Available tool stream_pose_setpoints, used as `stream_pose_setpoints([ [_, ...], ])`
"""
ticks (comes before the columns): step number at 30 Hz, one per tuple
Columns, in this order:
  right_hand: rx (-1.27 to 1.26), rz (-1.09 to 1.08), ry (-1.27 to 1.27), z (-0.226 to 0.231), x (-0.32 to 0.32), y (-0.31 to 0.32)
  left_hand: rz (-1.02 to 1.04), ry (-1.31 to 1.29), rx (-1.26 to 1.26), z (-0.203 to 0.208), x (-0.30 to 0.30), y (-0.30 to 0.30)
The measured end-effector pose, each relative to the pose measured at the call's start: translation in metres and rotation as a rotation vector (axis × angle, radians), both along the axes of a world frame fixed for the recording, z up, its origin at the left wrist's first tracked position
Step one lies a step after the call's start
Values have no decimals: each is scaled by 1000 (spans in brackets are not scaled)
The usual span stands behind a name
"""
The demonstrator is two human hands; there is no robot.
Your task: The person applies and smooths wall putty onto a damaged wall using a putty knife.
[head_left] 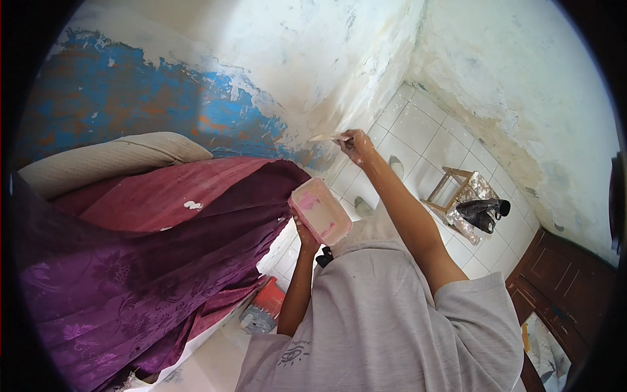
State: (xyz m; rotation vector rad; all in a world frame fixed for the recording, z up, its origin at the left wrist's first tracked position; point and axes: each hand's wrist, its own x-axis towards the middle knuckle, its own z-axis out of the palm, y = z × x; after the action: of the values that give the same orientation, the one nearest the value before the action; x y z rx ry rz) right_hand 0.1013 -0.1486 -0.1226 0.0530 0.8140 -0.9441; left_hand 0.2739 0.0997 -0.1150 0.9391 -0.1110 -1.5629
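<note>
A person's right hand [357,147] gripped a flat, pale scraper [324,137] close to a patchy blue-and-white wall [222,108], though whether blade met plaster could not be told. The left hand [307,236] grasped a pink-stained rectangular tub [321,212] below it, beside purple floral cloth [130,274].

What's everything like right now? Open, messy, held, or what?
Left hand: holding the pink tub
Pink tub: open, smeared inside
Right hand: gripping a pale flat tool
Blue paint: patchy, worn away in places
Stool: splattered with white
Purple cloth: draped, creased
Beige bundle: rolled up
</note>
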Motion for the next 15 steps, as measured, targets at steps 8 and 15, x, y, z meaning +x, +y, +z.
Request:
stream_pose_setpoints([
  [8,23,-185,-35,62,-45,-55,-18,75,-74,7,-5,-3],
  [15,-183,-293,-52,99,-80,-76,-32,60,32,0,-7,-7],
])
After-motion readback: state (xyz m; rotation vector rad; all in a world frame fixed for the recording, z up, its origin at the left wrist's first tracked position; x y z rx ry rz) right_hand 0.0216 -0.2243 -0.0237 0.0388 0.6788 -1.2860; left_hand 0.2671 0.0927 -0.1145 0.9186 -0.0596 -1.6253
